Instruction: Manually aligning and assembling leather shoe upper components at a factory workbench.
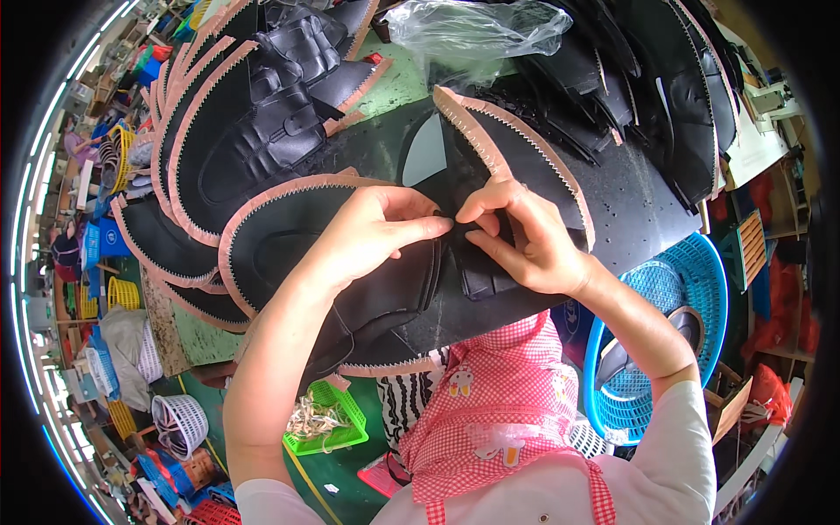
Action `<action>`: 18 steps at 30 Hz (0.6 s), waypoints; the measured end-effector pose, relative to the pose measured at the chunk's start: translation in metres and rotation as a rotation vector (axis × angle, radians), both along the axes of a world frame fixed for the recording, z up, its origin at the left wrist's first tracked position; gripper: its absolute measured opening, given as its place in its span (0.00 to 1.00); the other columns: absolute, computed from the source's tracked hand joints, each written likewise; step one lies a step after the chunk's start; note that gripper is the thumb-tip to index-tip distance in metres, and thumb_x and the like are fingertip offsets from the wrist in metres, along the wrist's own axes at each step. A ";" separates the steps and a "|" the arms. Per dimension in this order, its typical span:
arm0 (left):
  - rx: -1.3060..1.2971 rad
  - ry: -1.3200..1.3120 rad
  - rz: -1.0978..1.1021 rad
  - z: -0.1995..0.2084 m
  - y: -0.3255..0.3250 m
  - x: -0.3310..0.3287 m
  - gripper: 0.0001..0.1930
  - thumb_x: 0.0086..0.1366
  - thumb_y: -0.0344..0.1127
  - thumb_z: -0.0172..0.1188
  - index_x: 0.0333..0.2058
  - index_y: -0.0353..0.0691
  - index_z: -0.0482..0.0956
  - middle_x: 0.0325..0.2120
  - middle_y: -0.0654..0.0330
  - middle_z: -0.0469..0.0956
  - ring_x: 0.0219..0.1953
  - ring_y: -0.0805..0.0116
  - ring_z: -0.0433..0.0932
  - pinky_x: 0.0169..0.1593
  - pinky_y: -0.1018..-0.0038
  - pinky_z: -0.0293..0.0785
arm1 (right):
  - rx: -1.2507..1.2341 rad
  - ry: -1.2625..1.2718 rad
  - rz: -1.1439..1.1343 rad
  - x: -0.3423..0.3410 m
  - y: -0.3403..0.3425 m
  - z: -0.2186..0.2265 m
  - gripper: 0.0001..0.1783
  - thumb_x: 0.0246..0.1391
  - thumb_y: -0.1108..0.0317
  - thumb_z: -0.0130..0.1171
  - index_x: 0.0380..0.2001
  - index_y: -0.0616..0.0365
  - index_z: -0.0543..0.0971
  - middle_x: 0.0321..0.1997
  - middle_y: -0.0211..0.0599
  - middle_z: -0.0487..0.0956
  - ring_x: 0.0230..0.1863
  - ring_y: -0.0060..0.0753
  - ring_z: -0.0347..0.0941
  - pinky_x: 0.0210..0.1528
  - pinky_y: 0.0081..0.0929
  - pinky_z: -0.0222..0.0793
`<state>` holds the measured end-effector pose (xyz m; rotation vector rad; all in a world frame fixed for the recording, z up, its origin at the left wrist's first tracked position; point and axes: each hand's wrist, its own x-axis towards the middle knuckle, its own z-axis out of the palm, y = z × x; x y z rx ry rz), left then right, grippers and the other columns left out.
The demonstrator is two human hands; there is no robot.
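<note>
Both hands meet over a black shoe upper (376, 302) with a pale pink zigzag-cut margin, at the front of the dark worktable (621, 188). Thumb and bent fingers of my left hand (376, 227) pinch a black edge of it. Close by, my right hand (525, 236) pinches the same dark part, its fingertips almost touching the left thumb. Whatever small piece may be between the fingertips is hidden. Just behind the right hand rises the upper's pink-edged side (538, 144), with a grey-white patch (426, 150) beside it.
Stacked black uppers (271, 131) with buckled straps fill the table's left. More dark uppers (682, 96) lie at the far right, and a clear plastic bag (477, 31) at the back. Below are a blue basket (722, 306) and a green tray (346, 433) of scraps.
</note>
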<state>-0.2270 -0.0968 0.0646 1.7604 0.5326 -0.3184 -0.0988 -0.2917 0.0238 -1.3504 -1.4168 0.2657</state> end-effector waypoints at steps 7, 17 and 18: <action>0.072 -0.153 0.033 -0.008 -0.011 -0.009 0.10 0.65 0.37 0.70 0.41 0.38 0.85 0.31 0.71 0.82 0.31 0.85 0.73 0.34 0.85 0.69 | -0.298 -0.241 -0.197 -0.005 -0.001 0.017 0.14 0.52 0.73 0.66 0.43 0.57 0.83 0.37 0.39 0.74 0.42 0.43 0.73 0.47 0.38 0.71; -0.017 -0.155 0.110 -0.005 -0.005 -0.009 0.11 0.69 0.36 0.61 0.43 0.38 0.87 0.27 0.69 0.80 0.26 0.83 0.71 0.32 0.81 0.70 | -0.341 -0.010 -0.041 0.014 -0.001 0.006 0.11 0.47 0.71 0.74 0.36 0.61 0.85 0.33 0.35 0.72 0.38 0.33 0.72 0.44 0.29 0.69; 0.028 -0.134 0.040 -0.007 -0.003 -0.010 0.11 0.70 0.36 0.59 0.43 0.38 0.87 0.28 0.69 0.80 0.27 0.83 0.72 0.32 0.81 0.71 | -0.341 -0.009 -0.039 0.013 -0.001 0.006 0.11 0.47 0.71 0.74 0.36 0.61 0.85 0.33 0.35 0.72 0.38 0.33 0.72 0.44 0.29 0.69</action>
